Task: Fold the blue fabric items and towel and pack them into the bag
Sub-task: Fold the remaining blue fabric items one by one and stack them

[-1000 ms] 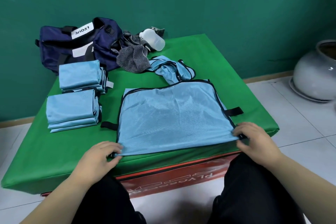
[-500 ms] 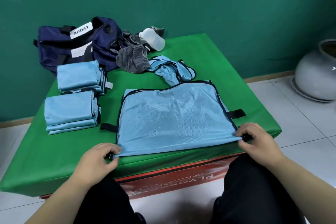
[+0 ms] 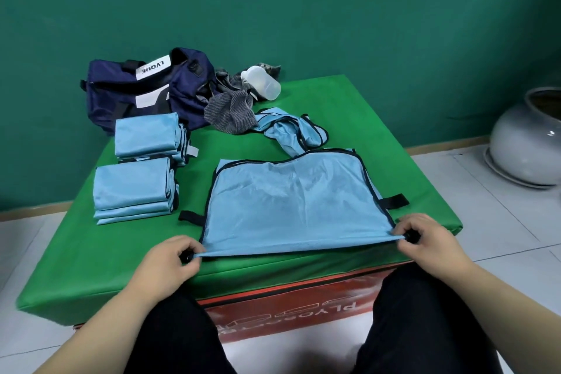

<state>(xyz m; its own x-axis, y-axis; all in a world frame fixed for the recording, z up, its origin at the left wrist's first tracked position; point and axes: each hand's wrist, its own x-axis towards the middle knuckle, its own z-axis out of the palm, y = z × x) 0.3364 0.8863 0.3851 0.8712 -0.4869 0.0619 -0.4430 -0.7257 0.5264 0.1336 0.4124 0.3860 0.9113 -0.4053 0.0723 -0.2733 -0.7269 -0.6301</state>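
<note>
**A:** How will the blue mesh vest (image 3: 291,206) handle?

**B:** Light, limp and a bit slippery, I'd judge. It lies flat, near and middle on the green bench (image 3: 76,267). The hem corners are the best hold.

**A:** And the grip?

**B:** Both are closed on it. The left hand (image 3: 170,261) pinches the near-left corner and the right hand (image 3: 425,240) the near-right. The folded stacks (image 3: 133,188) lie to the left and the bag (image 3: 136,91) far left.
</note>
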